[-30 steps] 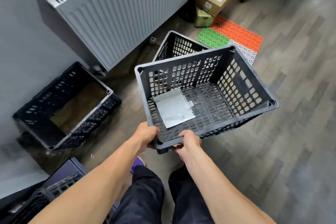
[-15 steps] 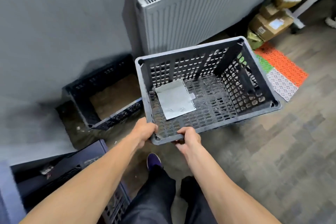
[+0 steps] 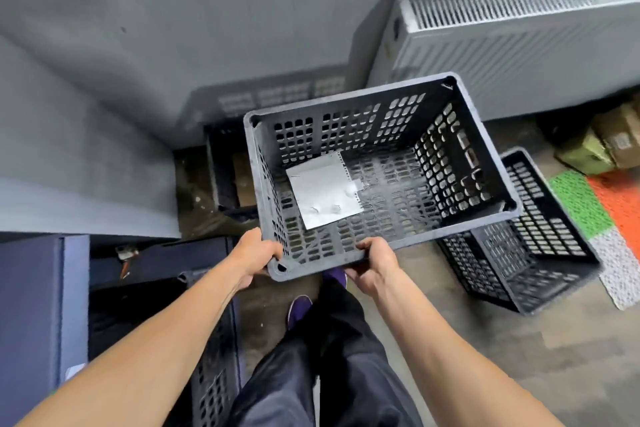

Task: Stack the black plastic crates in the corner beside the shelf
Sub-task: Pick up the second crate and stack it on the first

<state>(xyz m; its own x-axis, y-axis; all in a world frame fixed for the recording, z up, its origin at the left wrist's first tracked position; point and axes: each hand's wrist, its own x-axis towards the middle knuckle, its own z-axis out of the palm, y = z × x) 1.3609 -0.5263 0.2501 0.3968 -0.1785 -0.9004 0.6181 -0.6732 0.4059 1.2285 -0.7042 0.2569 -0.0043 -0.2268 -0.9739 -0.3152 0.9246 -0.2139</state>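
Carrying is done with the black crate [image 3: 377,180] held level and open side up above the floor [image 3: 519,357], apparently so it can be nested into the crate on the floor [image 3: 221,170] against the grey wall [image 3: 138,45], partly hidden beneath it. Another crate [image 3: 533,246] lies tipped to the right, beside the radiator [image 3: 502,55]. The near rim is clamped by the left hand [image 3: 258,255] at the corner and the right hand [image 3: 375,263], both closed; a white sheet [image 3: 322,196] is left inside.

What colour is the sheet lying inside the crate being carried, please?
Silvery grey, with a perforated edge; the sheet lies flat on the held crate floor, seen in the head view.
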